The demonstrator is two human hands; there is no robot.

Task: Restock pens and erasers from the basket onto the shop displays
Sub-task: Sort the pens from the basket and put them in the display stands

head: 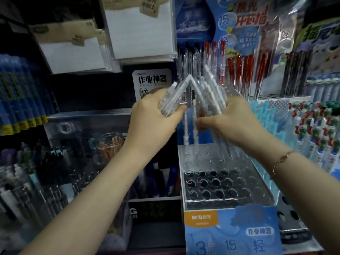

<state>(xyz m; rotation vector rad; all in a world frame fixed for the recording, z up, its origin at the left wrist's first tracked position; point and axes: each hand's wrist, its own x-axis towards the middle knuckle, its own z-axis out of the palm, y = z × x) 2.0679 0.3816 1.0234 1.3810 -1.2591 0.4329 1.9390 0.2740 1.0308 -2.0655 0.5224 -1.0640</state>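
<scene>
My left hand (154,116) grips a bundle of several clear white-capped pens (174,96), slanting up to the right. My right hand (230,120) grips a second bundle of white pens (211,91), slanting up to the left, so the two bundles meet in a peak. Both hands hover above a clear acrylic pen display (220,184) with rows of round holes. Two white pens (190,129) stand upright in its back row, between my hands. The basket and erasers are not in view.
Red and black pens (244,70) stand in displays behind. Decorated pens (316,133) fill the rack at right. Paper pads (77,50) hang at upper left, blue-capped pens (22,100) at far left, markers and pens (46,177) at lower left.
</scene>
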